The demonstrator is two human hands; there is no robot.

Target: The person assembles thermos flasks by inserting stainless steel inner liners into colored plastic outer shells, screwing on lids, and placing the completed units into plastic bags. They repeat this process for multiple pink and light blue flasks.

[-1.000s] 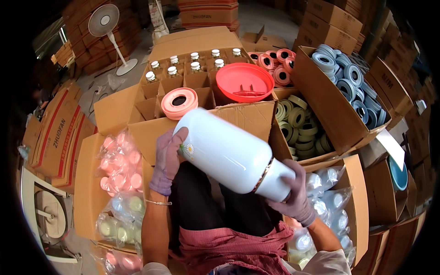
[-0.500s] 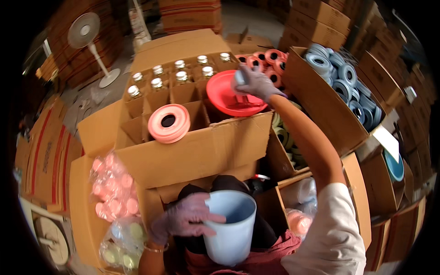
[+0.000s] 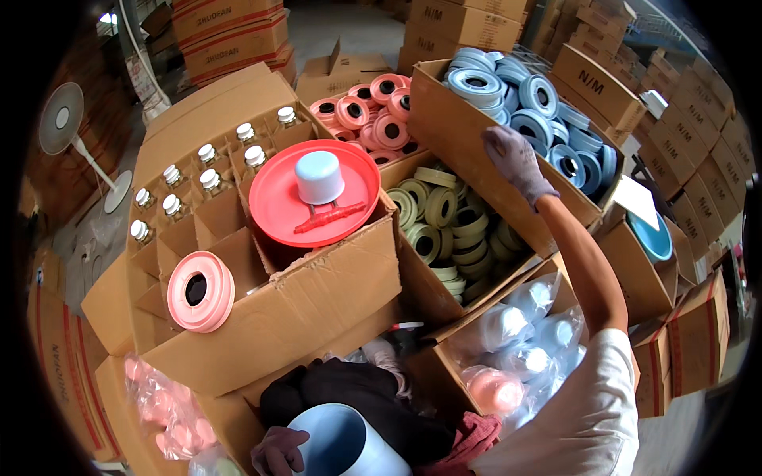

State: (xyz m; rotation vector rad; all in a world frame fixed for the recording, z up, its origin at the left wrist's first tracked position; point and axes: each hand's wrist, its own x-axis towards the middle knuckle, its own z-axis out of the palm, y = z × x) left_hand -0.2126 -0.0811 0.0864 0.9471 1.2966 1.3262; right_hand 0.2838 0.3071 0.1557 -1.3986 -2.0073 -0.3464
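Observation:
My gloved left hand (image 3: 279,452) is closed on the rim of a light blue plastic bucket (image 3: 361,444) in my lap, partly cut off by the lower edge. My gloved right hand (image 3: 516,159) is empty, its fingers loosely bent, by the near wall of a carton (image 3: 476,131) full of blue rings (image 3: 538,97). A light blue cup-shaped piece (image 3: 320,178) stands upside down on a red round dish (image 3: 274,208), beside a red-handled tool (image 3: 329,217). A pink ring-shaped lid (image 3: 221,297) with a dark centre leans on the divided carton's (image 3: 317,278) front edge.
Silver-capped bottles (image 3: 210,181) stand in the divided carton. Green rings (image 3: 468,242) and pink rings (image 3: 389,131) fill boxes beyond. Bagged blue pieces (image 3: 524,333) lie to the right, bagged pink ones (image 3: 171,412) to the left. A fan (image 3: 62,119) stands far left.
My right hand has let go of the light blue cup-shaped piece on the red dish and moved right to the blue rings' carton. The view has swung right; my left hand stays at the bucket.

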